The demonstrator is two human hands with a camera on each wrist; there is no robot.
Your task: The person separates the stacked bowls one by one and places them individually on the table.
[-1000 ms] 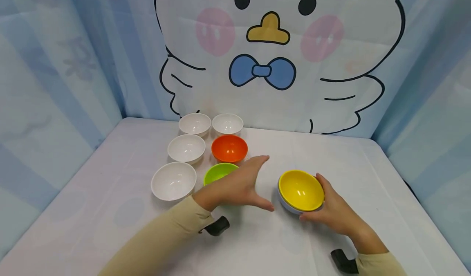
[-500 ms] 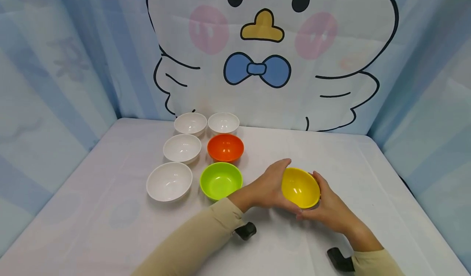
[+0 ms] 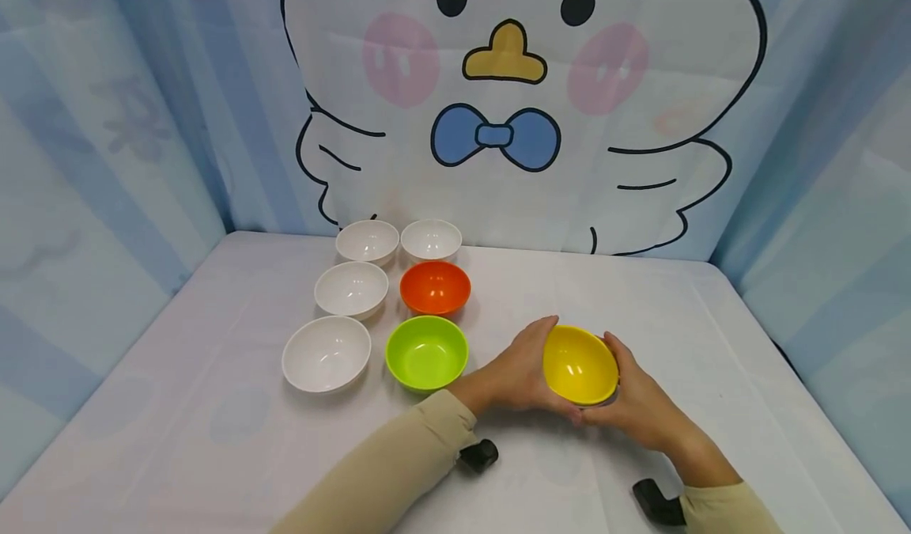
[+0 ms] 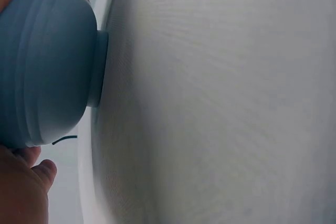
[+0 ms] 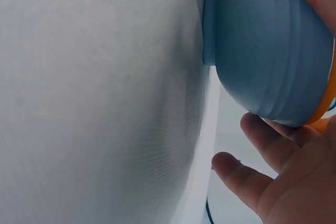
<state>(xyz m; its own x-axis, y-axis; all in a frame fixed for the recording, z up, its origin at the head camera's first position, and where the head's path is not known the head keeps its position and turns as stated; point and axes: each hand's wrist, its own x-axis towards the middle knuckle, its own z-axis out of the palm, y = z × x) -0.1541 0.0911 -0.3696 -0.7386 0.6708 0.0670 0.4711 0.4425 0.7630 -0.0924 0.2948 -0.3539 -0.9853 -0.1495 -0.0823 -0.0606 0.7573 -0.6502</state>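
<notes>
A glossy yellow bowl [image 3: 580, 366] sits nested inside a light blue bowl [image 5: 262, 45] at the right of the table. My left hand [image 3: 523, 372] holds the stack from the left side, its thumb along the near side. From the right, my right hand [image 3: 644, 403] grips the same stack, and the two thumbs come together in front. The blue bowl hides under the yellow one in the head view. In both wrist views its ribbed outer wall and foot show, the foot right at the white cloth. The yellow bowl's left edge is covered by my left hand.
Left of my hands stand a green bowl [image 3: 427, 354] and an orange bowl [image 3: 436, 287]. Several white bowls [image 3: 327, 354] line up beside and behind them. A white cloth [image 3: 178, 407] covers the table, and a curtain with a cartoon bird [image 3: 498, 202] hangs behind.
My left hand has moved right from over the green bowl and taken hold of the bowl stack beside my right hand. The green bowl has come into full view. In the last half second little has moved.
</notes>
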